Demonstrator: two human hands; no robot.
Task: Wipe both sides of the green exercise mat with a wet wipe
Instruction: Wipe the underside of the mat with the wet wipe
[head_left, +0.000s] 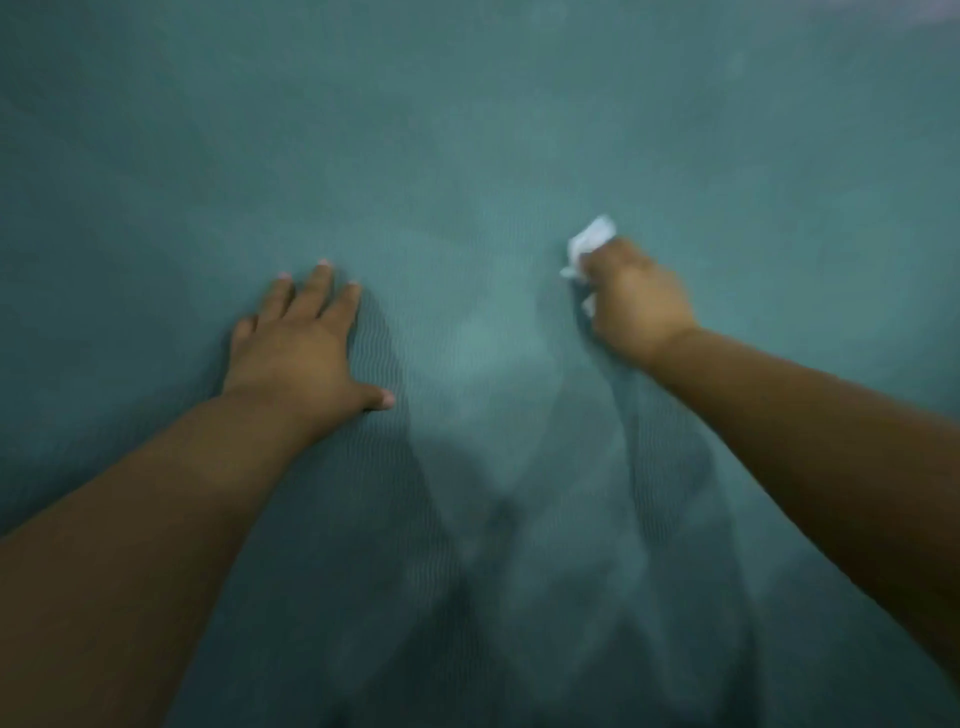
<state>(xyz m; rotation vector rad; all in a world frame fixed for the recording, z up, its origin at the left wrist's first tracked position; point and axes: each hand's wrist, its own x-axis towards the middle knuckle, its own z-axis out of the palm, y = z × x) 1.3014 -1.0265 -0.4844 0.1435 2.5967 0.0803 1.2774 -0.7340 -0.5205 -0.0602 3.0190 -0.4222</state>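
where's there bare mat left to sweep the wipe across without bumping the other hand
Bare mat lies beyond both hands, and more to the right of the right hand, whose grip holds the wet wipe. A narrower strip runs between the two hands. The left hand rests flat on the mat, so the near left is taken.

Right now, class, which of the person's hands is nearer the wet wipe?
Right. The right hand holds the crumpled wet wipe against the green mat; the left hand lies flat on the mat, well apart to its left.
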